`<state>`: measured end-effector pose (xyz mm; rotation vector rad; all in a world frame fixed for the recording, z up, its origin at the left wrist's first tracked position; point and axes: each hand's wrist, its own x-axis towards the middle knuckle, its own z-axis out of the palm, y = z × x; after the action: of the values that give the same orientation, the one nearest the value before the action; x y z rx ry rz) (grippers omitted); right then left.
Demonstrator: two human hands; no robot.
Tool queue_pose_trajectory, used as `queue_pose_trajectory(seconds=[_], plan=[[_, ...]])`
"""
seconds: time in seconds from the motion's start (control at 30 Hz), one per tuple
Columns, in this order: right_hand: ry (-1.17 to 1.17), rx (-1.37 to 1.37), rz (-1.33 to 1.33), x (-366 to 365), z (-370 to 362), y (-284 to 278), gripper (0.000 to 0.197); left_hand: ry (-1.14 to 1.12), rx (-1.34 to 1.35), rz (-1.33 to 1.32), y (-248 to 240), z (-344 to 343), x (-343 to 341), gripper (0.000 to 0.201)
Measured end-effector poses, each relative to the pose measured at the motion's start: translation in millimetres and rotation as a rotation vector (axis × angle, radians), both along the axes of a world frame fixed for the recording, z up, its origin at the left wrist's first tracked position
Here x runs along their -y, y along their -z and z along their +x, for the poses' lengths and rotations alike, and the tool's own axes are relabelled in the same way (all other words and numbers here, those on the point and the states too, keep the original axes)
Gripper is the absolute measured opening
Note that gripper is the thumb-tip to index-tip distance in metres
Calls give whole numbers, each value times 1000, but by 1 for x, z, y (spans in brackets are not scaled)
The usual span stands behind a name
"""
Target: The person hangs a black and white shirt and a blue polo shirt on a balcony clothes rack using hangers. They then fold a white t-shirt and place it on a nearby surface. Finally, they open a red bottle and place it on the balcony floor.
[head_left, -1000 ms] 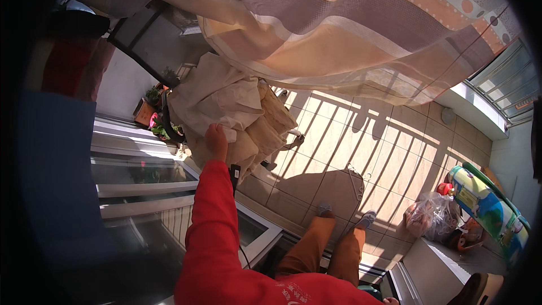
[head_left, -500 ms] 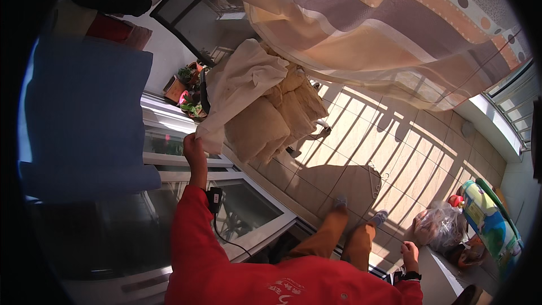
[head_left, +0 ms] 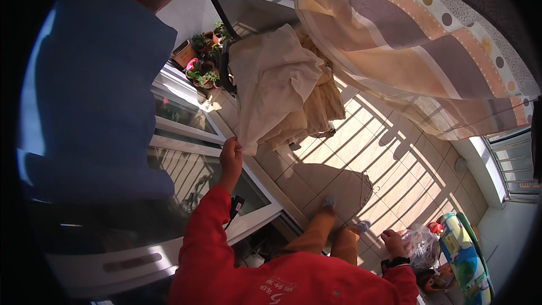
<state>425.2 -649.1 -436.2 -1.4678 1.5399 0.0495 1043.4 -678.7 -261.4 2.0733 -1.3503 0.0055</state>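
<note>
My left hand [head_left: 230, 158] pinches a corner of a cream cloth [head_left: 271, 68], which stretches away from it over a beige folded quilted pile [head_left: 324, 101]. The rest of the cloth lies wrinkled on top of the pile. What bears the pile is mostly hidden; a dark curved part shows at its left side. My right hand [head_left: 393, 244] hangs low at my right side with its fingers curled in and nothing seen in them. It is nearest to a clear plastic bag [head_left: 420, 247].
A blue cloth [head_left: 96, 96] hangs at the left beside a sliding glass door [head_left: 209, 175]. Potted plants [head_left: 203, 73] stand behind the pile. A striped curtain [head_left: 406, 39] hangs at the upper right. On the tiled floor [head_left: 361, 135] lies a thin curled frame [head_left: 368, 189]; a colourful roll [head_left: 466, 260] leans at the right.
The view has shifted. My left hand still holds the cloth corner, and the cloth now lies broader and flatter over the pile. My right hand is nearer to the plastic bag.
</note>
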Motion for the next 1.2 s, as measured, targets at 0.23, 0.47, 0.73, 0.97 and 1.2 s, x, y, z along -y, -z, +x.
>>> queue_pose_trajectory(seconds=[0.23, 0.47, 0.73, 0.97, 1.2], plan=[[-31, -57, -85, 40, 68, -15, 57, 693, 22, -293, -95, -82, 19, 18], [-234, 368, -397, 103, 209, -53, 101, 760, -239, -233, -87, -140, -13, 23], [-806, 503, 15, 47, 247, 6, 43, 285, -573, -235, -61, -229, -161, 19], [-651, 202, 867, -10, 210, -10, 35, -310, -544, -48, -35, -302, -317, 27], [-817, 579, 870, -41, 309, -154, 28, -1073, -727, -451, -62, -306, -483, 21]])
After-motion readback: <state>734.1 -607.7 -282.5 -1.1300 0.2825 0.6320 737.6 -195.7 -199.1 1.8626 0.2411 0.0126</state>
